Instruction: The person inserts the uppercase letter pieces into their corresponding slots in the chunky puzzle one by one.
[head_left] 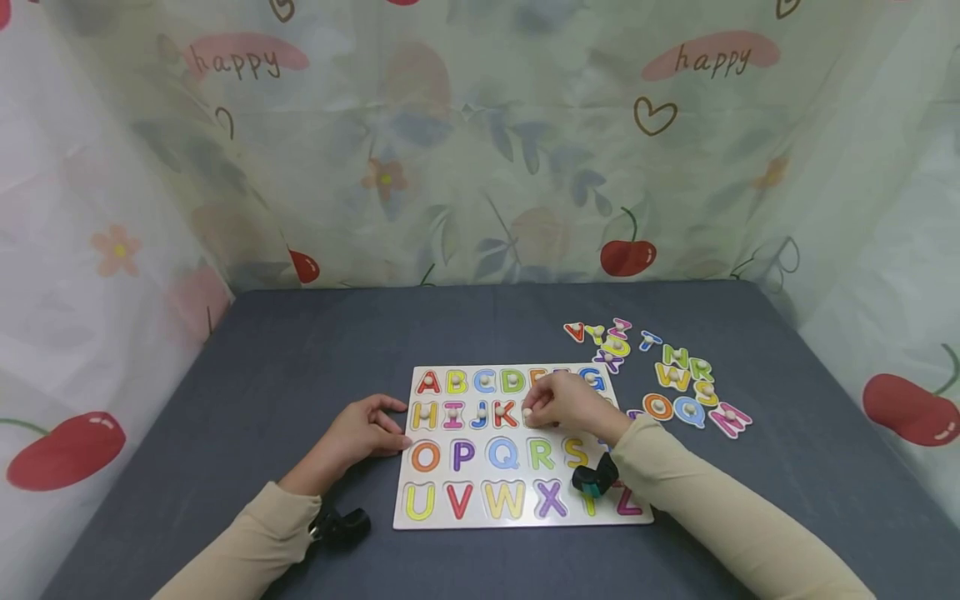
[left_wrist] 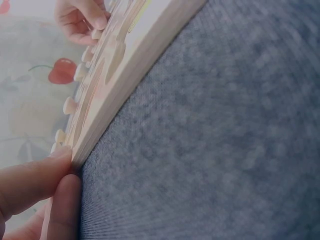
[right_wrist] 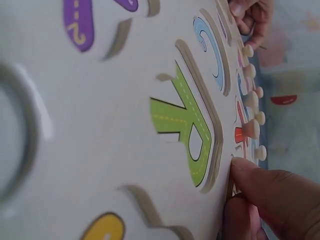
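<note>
A white wooden alphabet puzzle board point(head_left: 480, 527) lies flat on the table. Over its second row, just right of the K piece point(head_left: 504, 413), my right hand point(head_left: 562, 402) pinches a knobbed letter piece point(head_left: 528, 413) between thumb and fingers; the hand hides its letter. At the board's left edge my left hand point(head_left: 366, 429) rests its fingertips, the thumb point(left_wrist: 57, 161) right at the rim in the left wrist view. Knobbed pieces such as the A point(head_left: 427, 382) and H point(head_left: 424, 416) sit in the upper rows. Printed recesses, including the green R point(right_wrist: 187, 120), show in the lower rows.
Loose knobbed letters lie right of the board and behind it, among them an orange O point(head_left: 657, 407), a pink M point(head_left: 730, 420) and a blue T point(head_left: 649, 340). A dark grey cloth point(head_left: 315, 342) covers the table. A printed curtain point(head_left: 480, 167) surrounds it.
</note>
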